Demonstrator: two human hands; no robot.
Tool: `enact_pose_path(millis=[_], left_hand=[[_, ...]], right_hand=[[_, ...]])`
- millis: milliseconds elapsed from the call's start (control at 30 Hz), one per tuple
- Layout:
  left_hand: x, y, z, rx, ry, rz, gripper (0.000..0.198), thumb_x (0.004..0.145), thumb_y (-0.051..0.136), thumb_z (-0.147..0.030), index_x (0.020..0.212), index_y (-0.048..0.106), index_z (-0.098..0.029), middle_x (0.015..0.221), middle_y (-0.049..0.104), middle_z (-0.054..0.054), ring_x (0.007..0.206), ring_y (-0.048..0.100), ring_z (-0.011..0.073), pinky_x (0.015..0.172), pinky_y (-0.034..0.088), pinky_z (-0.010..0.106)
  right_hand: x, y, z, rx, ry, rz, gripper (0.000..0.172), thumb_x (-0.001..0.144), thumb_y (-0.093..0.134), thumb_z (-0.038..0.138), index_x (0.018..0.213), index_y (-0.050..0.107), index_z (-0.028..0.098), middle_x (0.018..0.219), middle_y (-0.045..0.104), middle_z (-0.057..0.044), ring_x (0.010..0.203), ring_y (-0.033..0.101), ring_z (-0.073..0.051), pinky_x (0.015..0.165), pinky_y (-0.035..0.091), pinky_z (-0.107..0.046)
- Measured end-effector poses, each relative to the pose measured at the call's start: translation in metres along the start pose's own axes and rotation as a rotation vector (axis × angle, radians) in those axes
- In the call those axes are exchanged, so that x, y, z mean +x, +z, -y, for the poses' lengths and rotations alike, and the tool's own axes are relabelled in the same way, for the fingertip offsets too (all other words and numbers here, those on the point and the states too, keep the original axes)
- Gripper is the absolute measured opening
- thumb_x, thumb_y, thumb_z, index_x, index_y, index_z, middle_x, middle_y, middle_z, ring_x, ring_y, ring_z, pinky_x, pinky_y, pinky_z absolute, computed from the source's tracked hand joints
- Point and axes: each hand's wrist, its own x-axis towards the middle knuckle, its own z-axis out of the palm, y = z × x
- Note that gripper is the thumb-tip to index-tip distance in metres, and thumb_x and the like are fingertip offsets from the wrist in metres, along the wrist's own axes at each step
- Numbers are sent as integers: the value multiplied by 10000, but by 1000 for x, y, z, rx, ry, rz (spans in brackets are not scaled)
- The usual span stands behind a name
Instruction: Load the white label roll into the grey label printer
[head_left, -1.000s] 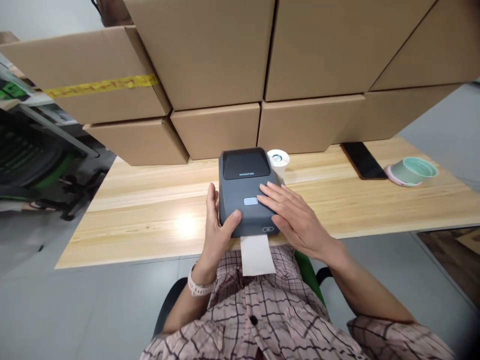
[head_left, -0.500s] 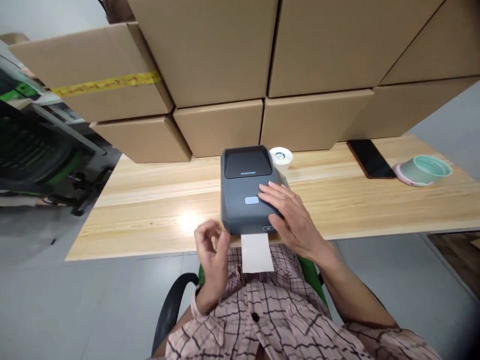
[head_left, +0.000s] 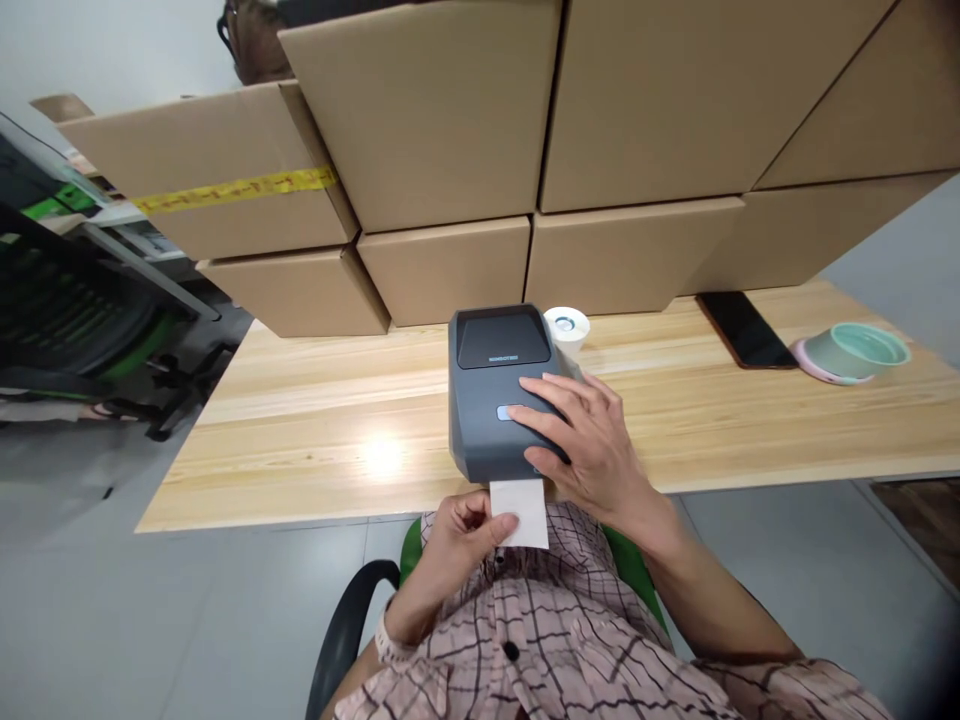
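A dark grey label printer [head_left: 484,440] sits at the table's front edge, with a strip of white label paper [head_left: 531,522] sticking out of its front slot. My left hand [head_left: 463,540] pinches the paper's left side, thumb on top and fingers underneath. My right hand [head_left: 589,445] rests on the printer's top right with fingers spread. One of its fingertips touches the light blue button [head_left: 502,412]. Just behind the printer, on its right, stands a white roll of labels [head_left: 568,326].
Stacked cardboard boxes [head_left: 450,270] line the back of the wooden table [head_left: 300,430]. To the right lie a black phone [head_left: 746,330] and a green cup [head_left: 855,350] on a pink base. An office chair [head_left: 82,310] stands at the left, beyond the table.
My left hand has moved right and taken hold of the label paper. My right hand's fingers have shifted left over the printer, onto the button. The view has tilted slightly up.
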Motion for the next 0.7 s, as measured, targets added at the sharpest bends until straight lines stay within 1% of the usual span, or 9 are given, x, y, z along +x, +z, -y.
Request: enact_pose_path(millis=[133,233,300,333,400,467,567,633,700], left_hand=[[-1,-12,0,250,194,-11,484,894,732,-448,550,566,-151,572,513,-16,569,427,91,569,320,239],[-2,-19,-2,284,461,-287,479,984,615,-395,562,575,-172,570,498,-18,567,453,105,572,365,245],[-2,-22,-4,280,583,-511,308,1000,591,-374,775,704,-196,742,631,11,689,570,134,651,458,251],[-1,-22,-7,294,609,-568,228,1002,588,-376,963,746,-217,927,702,39,834,637,160,742,509,268],[3,-21,-15,336,617,-554,361,1024,544,-399,1338,665,-269,1364,658,81,1216,625,221,997,524,341],[12,-20,-29,360,622,-491,471,1047,487,-412,1502,537,-304,1580,515,64,1450,483,242,1171,438,396],[36,-25,-55,344,658,-457,483,1025,534,-414,1497,540,-311,1585,520,56,1487,457,252,1218,407,435],[60,-33,-73,302,635,-454,466,985,600,-406,1437,586,-293,1545,561,78,1430,525,271,1215,409,471],[85,-41,-86,299,566,-409,519,921,676,-384,1423,585,-288,1577,527,89,1454,500,297,1234,376,508]], right_hand=[[11,-6,-2,-62,-57,69,323,1035,515,530,1177,663,280,1440,660,-45,1416,500,-317,1238,177,-617],[5,-5,-6,52,-42,106,383,1042,479,558,1271,618,284,1569,542,-77,1509,415,-303,1251,199,-612],[-7,-5,-8,167,52,91,545,1026,440,634,1448,505,296,1699,336,-114,1569,319,-319,1250,221,-636],[-15,-5,-9,223,123,70,648,1005,421,686,1532,417,309,1731,249,-120,1587,274,-339,1250,214,-664],[-28,-8,-11,328,277,34,779,969,388,759,1623,269,354,1743,216,-99,1597,232,-371,1251,187,-711],[-37,-13,-12,435,383,36,795,961,371,771,1645,199,406,1729,271,-58,1596,233,-377,1254,217,-711],[-31,-21,-16,582,396,60,814,960,381,765,1658,125,433,1745,225,-17,1598,237,-360,1254,325,-635],[-14,-25,-21,631,344,44,838,969,392,750,1667,68,418,1757,177,-14,1592,260,-348,1257,349,-594],[10,-28,-28,630,287,1,828,995,397,713,1669,29,404,1755,183,-24,1574,312,-334,1258,351,-577]])
